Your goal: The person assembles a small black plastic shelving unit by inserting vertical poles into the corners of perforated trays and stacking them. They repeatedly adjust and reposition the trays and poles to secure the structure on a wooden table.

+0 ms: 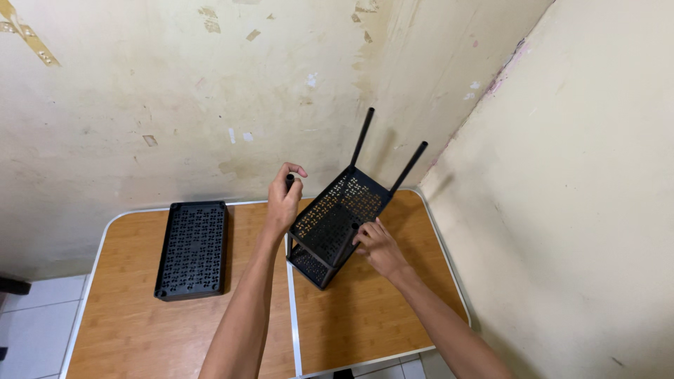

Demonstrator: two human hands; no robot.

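Both hands [284, 200] [379, 245] forward, fingers curled

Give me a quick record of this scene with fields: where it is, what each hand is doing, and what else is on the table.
setting: wooden folding table in a corner between two stained cream walls
left hand: left hand closed in a grip around a black pole
right hand: right hand fingers touching the tilted black shelf rack
rack state: two perforated tiers joined, two bare poles sticking up toward the wall
other item: separate black perforated tray lying flat on the table's left half
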